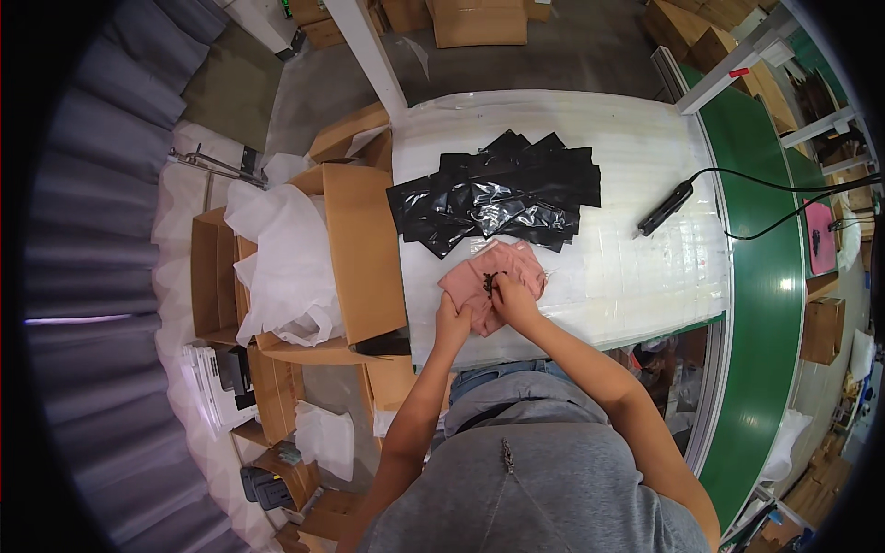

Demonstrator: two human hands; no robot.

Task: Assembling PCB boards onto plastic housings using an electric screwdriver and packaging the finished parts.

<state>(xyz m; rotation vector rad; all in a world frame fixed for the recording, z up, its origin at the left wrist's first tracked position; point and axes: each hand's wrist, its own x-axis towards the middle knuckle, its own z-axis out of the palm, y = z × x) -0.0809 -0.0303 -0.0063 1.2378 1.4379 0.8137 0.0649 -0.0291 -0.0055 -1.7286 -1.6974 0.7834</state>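
A pink piece of cloth (513, 262) lies crumpled at the front of the white-covered table (645, 295). My left hand (452, 324) is closed on its lower left edge. Over the middle of the cloth, my right hand (514, 300) pinches a small black thing (489, 282), partly hidden by the fingers; its kind is too small to tell. Just beyond the cloth, several glossy black plastic bags (498, 189) lie overlapped in a loose pile.
To the left stands an open cardboard box (367, 249) with white plastic sheeting (281, 249) spilling out. A black corded hand tool (666, 209) rests on the table's right side. Beyond that edge runs a green conveyor belt (761, 332). A white post (366, 55) rises at the far left corner.
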